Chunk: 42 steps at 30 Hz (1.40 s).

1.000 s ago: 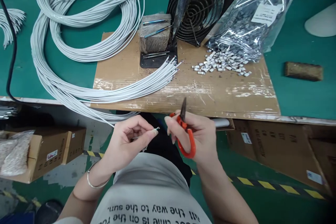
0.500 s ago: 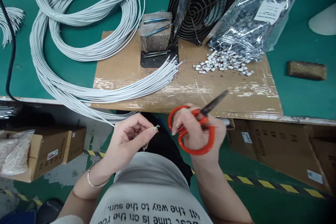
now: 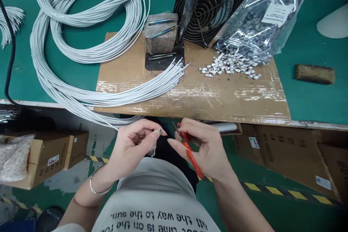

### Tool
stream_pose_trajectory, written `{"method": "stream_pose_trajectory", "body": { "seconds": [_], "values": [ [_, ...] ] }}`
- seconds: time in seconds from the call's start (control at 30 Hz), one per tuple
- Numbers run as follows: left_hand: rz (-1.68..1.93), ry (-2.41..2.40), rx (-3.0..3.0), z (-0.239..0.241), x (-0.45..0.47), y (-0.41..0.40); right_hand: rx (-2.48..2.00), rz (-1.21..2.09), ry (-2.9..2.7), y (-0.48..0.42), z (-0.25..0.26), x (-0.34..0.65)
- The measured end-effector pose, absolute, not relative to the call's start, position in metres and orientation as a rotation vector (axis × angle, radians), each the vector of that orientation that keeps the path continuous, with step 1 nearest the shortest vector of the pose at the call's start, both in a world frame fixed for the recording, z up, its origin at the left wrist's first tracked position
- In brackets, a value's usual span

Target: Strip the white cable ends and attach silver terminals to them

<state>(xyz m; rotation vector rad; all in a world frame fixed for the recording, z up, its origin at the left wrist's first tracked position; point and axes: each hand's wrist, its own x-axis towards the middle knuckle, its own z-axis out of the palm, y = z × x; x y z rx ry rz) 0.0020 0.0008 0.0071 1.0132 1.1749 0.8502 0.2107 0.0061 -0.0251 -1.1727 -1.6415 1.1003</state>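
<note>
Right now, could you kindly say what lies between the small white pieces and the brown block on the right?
In the head view, only bare cardboard, then green tabletop, separates the white pieces from the brown block.

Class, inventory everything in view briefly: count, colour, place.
Bench: one, green, across top
Scissors: one, red handles, right hand
Small piece: count unclear, pale, left hand
Cables: many, white, mostly bench left
Cardboard: one, brown, on bench
Small parts: many, whitish, on cardboard
Bag: one, clear, behind parts
Grille: one, black, bench back
Block: one, brownish, left of grille
Rods: several, metallic, on and below block
Bar: one, brown, bench right
Boxes: several, brown, below bench
Left hand: one, bare, centre
Right hand: one, bare, centre
</note>
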Motion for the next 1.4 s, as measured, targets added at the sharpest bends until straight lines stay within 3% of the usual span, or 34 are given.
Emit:
{"method": "stream_pose_trajectory", "body": {
  "seconds": [0.6,1.4],
  "values": [
    [0.864,1.221,1.127,0.009,0.005,0.002,-1.143,1.160,-1.803,0.007,-0.023,0.212],
    [0.785,1.177,0.986,0.011,-0.007,0.001,-1.180,0.980,-1.776,0.007,-0.036,0.208]
  ]
}}
